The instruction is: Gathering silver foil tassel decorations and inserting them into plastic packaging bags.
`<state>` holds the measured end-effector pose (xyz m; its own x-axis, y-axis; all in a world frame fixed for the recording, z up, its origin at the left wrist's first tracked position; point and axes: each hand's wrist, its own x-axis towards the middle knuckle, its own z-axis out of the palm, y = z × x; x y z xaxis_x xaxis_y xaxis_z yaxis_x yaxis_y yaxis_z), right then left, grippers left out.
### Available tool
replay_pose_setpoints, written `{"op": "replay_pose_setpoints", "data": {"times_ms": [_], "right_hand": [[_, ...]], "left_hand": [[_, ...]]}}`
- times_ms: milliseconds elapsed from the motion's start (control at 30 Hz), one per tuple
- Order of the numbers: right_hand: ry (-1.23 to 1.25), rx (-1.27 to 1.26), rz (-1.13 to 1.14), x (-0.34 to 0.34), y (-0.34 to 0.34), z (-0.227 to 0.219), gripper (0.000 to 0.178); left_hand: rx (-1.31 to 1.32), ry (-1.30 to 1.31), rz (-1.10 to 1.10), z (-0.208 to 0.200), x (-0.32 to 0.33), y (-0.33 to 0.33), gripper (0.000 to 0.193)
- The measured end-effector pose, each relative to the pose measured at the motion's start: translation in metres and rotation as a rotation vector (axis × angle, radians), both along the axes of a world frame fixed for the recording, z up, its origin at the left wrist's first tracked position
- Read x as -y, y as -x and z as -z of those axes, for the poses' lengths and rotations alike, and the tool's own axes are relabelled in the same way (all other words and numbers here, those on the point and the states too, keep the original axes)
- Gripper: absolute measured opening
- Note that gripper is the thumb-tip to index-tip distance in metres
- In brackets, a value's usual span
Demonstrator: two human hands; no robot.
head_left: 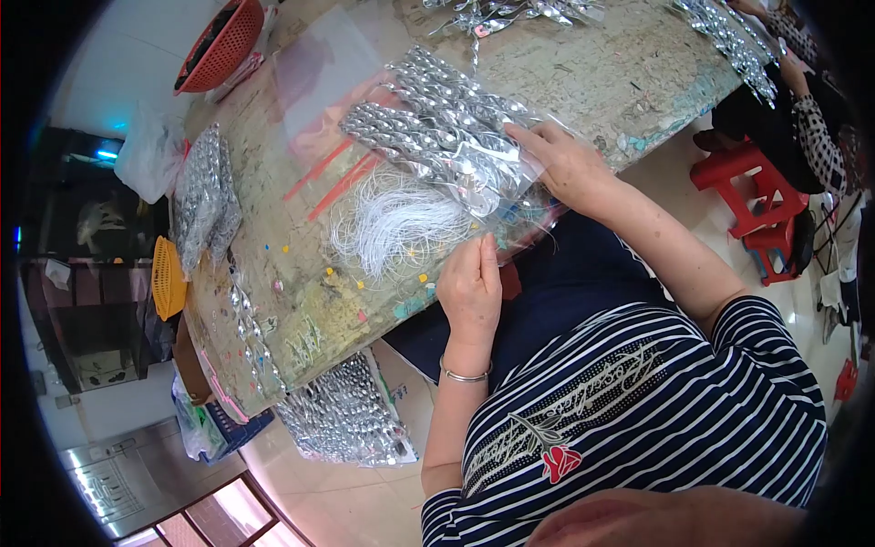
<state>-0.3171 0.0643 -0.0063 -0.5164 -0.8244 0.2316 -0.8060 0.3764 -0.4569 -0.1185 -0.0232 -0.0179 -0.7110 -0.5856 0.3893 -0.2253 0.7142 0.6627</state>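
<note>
A clear plastic bag (538, 187) with silver twisted, shiny strips (419, 128) in it lies over the near edge of the worktable. My right hand (570, 169) grips the bag's right side, thumb on top and fingers partly hidden. At the near edge, my left hand (470, 284) is closed in a pinch at the bag's lower corner; its fingertips meet the film there. Just left of the bag, a loose bundle of thin white strings (401, 219) is spread on the table. Red strips (333, 182) show beside and under a flat clear sheet (324, 64).
The worn table (592, 77) carries more silver strips (538, 11) at the far side and a filled bag (208, 196) at left. A red basket (221, 46) stands far left. Packed silver strips (346, 415) sit below the edge. Another person's checked sleeve (814, 137) and red stools (752, 196) are right.
</note>
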Motion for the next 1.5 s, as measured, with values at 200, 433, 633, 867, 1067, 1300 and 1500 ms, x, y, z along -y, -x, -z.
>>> {"op": "replay_pose_setpoints", "data": {"times_ms": [200, 433, 633, 867, 1067, 1300, 1500], "right_hand": [[0.219, -0.035, -0.098, -0.02, -0.009, -0.016, 0.031], [0.134, 0.258, -0.333, -0.011, -0.025, 0.014, 0.016], [0.105, 0.236, -0.369, 0.002, -0.023, 0.011, 0.021], [0.088, 0.545, -0.361, 0.018, -0.032, -0.005, 0.023], [-0.015, 0.61, -0.413, 0.005, -0.036, -0.025, 0.026], [0.091, 0.583, -0.397, 0.01, -0.02, -0.001, 0.027], [0.129, 0.669, -0.33, 0.004, -0.023, -0.004, 0.028]], "left_hand": [[-0.029, -0.006, -0.021, 0.002, 0.002, -0.004, 0.019], [-0.045, -0.049, -0.024, 0.002, 0.001, -0.002, 0.02], [-0.028, -0.096, -0.05, 0.008, 0.005, -0.009, 0.017], [-0.063, -0.151, -0.048, 0.007, 0.004, -0.01, 0.016], [-0.069, -0.21, -0.076, 0.01, 0.007, -0.016, 0.017], [-0.035, -0.189, -0.076, 0.012, 0.008, -0.018, 0.023], [-0.035, -0.252, -0.111, 0.013, 0.007, -0.019, 0.019]]}}
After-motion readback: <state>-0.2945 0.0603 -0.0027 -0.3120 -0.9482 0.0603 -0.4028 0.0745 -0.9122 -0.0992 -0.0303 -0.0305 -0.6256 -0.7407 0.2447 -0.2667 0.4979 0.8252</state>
